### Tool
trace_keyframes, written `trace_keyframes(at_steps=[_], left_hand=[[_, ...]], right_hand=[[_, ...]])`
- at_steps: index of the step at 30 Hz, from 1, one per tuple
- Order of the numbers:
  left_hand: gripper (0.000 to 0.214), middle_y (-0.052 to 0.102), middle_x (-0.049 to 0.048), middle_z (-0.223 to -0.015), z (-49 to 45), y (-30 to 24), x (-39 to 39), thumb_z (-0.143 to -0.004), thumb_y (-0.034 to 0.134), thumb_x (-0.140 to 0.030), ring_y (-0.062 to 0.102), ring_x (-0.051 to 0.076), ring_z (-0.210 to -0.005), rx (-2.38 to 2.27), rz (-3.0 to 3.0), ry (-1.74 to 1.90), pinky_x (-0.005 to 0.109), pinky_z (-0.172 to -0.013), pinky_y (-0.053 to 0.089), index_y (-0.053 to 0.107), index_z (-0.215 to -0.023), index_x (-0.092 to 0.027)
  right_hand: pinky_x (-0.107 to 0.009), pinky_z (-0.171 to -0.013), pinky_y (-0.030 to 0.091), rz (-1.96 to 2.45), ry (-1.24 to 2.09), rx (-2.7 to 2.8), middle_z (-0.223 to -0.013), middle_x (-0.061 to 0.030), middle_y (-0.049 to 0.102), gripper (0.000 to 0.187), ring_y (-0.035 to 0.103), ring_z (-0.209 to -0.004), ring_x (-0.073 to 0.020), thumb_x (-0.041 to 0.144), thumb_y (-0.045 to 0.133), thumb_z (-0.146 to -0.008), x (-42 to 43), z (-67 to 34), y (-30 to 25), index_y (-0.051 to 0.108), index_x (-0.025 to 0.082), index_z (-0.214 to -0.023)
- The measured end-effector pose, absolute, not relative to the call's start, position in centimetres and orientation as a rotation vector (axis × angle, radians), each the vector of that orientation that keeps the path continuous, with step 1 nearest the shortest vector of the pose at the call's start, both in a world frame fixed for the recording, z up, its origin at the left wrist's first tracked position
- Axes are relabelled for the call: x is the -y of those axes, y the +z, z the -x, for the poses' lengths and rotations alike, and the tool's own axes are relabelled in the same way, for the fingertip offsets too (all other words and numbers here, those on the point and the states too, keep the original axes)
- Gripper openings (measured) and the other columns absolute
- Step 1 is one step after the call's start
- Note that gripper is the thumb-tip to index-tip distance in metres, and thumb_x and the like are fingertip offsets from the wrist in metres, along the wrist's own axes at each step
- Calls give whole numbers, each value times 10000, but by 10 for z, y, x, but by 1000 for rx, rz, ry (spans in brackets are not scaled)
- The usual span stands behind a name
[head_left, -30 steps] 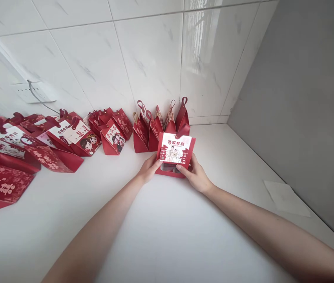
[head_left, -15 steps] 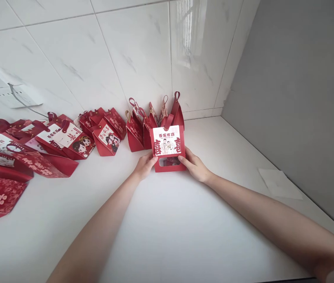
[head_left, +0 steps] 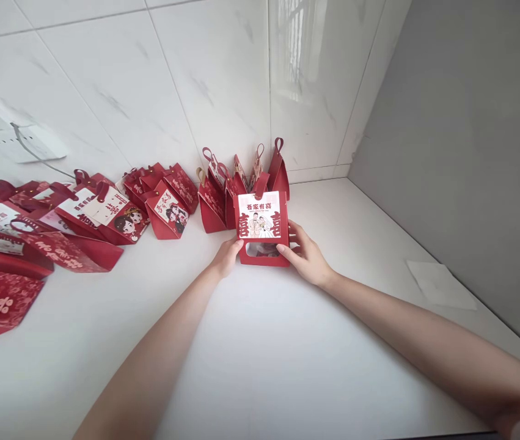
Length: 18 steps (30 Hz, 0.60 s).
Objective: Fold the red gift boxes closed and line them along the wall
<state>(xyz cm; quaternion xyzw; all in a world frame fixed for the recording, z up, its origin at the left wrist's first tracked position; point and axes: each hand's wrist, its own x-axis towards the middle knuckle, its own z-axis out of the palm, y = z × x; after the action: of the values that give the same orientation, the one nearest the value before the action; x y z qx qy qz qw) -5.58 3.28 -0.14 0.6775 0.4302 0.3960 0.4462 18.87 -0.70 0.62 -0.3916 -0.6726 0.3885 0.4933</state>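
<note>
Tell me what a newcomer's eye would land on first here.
Probably the red, paper-like box with a clear window and white couple print, held at the centre between the left hand and right hand. Next, likely, the crowded red, wedge-shaped, ribbon-handled boxes at the left, below glossy white wall tiles.

So the person's got both hands on a small red box (head_left: pixel 262 229): left hand (head_left: pixel 227 256) on one side, right hand (head_left: pixel 309 260) on the other, its thumb over the front near a little clear window (head_left: pixel 260 249). Above that there's a white label (head_left: pixel 260 214) with a cartoon couple. Right behind it, a cluster of upright red boxes (head_left: pixel 212 211) with ribbon loops sits near the white tiled wall (head_left: pixel 223 79). Way more boxes (head_left: pixel 90 214) crowd the left of the white table (head_left: pixel 260 354). A white sheet (head_left: pixel 442 285) lies over by the grey panel (head_left: pixel 461 153).
</note>
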Motion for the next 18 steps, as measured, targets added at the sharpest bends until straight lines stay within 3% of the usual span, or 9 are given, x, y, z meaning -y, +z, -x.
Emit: trace_keyframes(at_steps=[5,18], left_hand=[[564,682,93,-1229,55,-5,-36,-906,422,-524,589,301,-1204,-1081,-1538,1037,412,-1061,419,657,-1214,-114],[597,656,103,-1273,53,-9,-38,-892,439,-554,556,301,-1253,-1015,-1493,1051,426,-1095,402,644,-1218,-98]], right_hand=[[-410,-839,588,878,869,1662,-1522,-104,341,697,483,-1284,-300,447,609,-896,8,-190,4,271,342,-1497],[-359,-729,587,858,623,1728,-1388,-101,473,621,547,-1174,-275,388,669,-855,11,-189,6,383,334,-1403]])
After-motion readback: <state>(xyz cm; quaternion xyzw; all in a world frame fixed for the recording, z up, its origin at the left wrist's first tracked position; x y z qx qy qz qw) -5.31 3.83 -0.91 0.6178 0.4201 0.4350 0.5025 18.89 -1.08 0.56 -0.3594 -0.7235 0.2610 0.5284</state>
